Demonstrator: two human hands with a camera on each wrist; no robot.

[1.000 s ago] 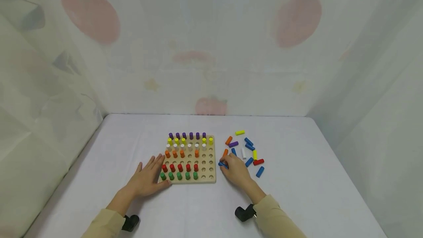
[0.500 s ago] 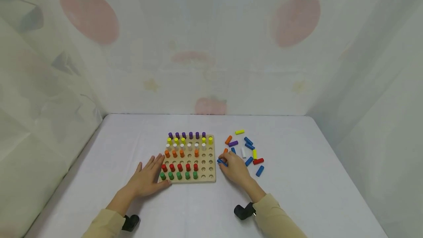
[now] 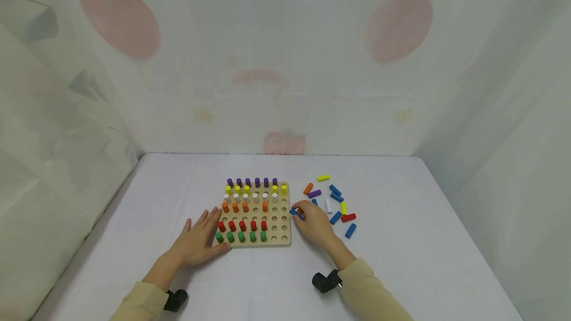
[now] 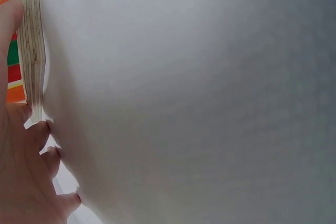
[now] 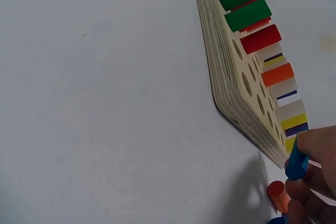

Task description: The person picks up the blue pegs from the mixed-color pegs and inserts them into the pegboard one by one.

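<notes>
A wooden pegboard point(image 3: 279, 242) lies on the table, with rows of purple, yellow, white, orange, red and green pegs upright in its holes. Between the orange and red rows, one row of holes holds no pegs. My left hand point(image 3: 196, 242) rests at the board's left edge, fingers extended, thumb at the near left corner. A blue peg point(image 5: 297, 162) is pinched between the thumb and fingers of my right hand point(image 3: 315, 224), tilted, just off the board's right edge. In the right wrist view an orange peg point(image 5: 278, 195) lies beneath that hand.
Loose pegs lie right of the board: a purple peg point(image 3: 314, 193), a white peg point(image 3: 328, 206), a red peg point(image 3: 349, 217), yellow pegs, orange pegs and several blue pegs, one blue peg point(image 3: 351, 231) nearest the front. Curtains hang behind the table and at both sides.
My right hand has lifted the blue peg and moved slightly left and away from me, up to the board's right edge. The left hand has stayed in place.
</notes>
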